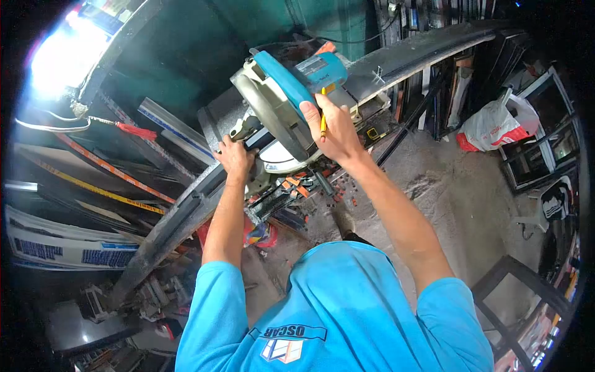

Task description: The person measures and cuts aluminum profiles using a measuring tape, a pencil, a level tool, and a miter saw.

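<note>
A blue and grey miter saw (282, 84) stands on the long bench. My left hand (233, 158) lies on the dark profile at the left side of the saw, its fingers curled over the piece. My right hand (335, 127) is at the right side of the saw's blue housing, with a yellow pencil (323, 118) held between its fingers. Whether that hand also grips the saw's handle is hidden. Small orange and dark offcuts (296, 186) lie just below the saw.
Long profiles (99, 164) are stacked at the left. The bench (427, 51) runs on to the upper right. A white and red plastic bag (496, 124) and framed panels (545, 133) stand at the right. A bright lamp (68, 56) shines at the upper left.
</note>
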Tool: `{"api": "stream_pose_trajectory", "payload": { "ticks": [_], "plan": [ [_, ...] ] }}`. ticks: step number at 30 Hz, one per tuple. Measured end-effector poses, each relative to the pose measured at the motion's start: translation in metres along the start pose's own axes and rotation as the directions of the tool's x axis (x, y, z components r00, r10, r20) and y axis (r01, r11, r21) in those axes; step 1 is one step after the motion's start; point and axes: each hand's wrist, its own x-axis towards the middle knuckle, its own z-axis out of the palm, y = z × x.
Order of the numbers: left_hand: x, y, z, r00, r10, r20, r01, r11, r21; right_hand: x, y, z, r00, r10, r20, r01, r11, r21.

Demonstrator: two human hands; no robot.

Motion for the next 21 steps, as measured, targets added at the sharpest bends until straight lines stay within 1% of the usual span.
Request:
{"api": "stream_pose_trajectory", "payload": {
  "ticks": [4,6,9,10,11,13,15,17,19,21],
  "plan": [
    [0.002,-0.003,0.005,1.0,-0.003,0.001,0.003,1.0,-0.015,-0.008,0.014,0.006,0.997,-0.064,-0.05,0.064,0.998,0.005],
    [0.001,-0.004,0.007,1.0,-0.005,-0.012,0.005,1.0,-0.018,-0.009,0.014,0.005,0.999,-0.036,-0.036,0.035,0.999,-0.032],
    [0.001,-0.011,0.008,0.999,0.028,-0.029,-0.03,0.997,-0.065,-0.002,0.003,0.002,1.0,-0.017,-0.024,0.017,1.0,-0.004],
    [0.002,-0.018,0.014,0.998,0.055,-0.037,-0.058,0.995,-0.077,0.002,0.002,0.002,0.999,0.037,0.007,-0.037,0.999,-0.01],
    [0.0,-0.023,0.014,0.996,0.083,-0.043,-0.086,0.992,-0.088,0.004,-0.001,0.001,0.999,0.034,0.002,-0.034,0.999,-0.01],
    [-0.006,-0.036,0.016,0.993,0.104,-0.051,-0.108,0.992,-0.071,0.007,-0.006,0.0,0.996,-0.094,-0.006,0.093,0.987,-0.134],
    [-0.013,-0.049,0.024,0.992,0.084,-0.098,-0.093,0.992,-0.087,0.01,-0.003,0.001,0.996,-0.084,-0.011,0.082,0.989,-0.123],
    [-0.018,-0.056,0.023,0.993,0.071,-0.098,-0.081,0.992,-0.097,0.01,-0.002,0.002,0.993,-0.116,-0.025,0.113,0.988,-0.106],
    [-0.024,-0.063,0.022,0.992,0.046,-0.121,-0.061,0.991,-0.119,0.009,-0.004,0.001,0.994,-0.11,-0.019,0.108,0.989,-0.106],
    [-0.026,-0.07,0.02,0.994,0.028,-0.106,-0.041,0.993,-0.115,0.011,-0.006,0.001,0.994,-0.109,-0.032,0.106,0.99,-0.096]
  ]
}}
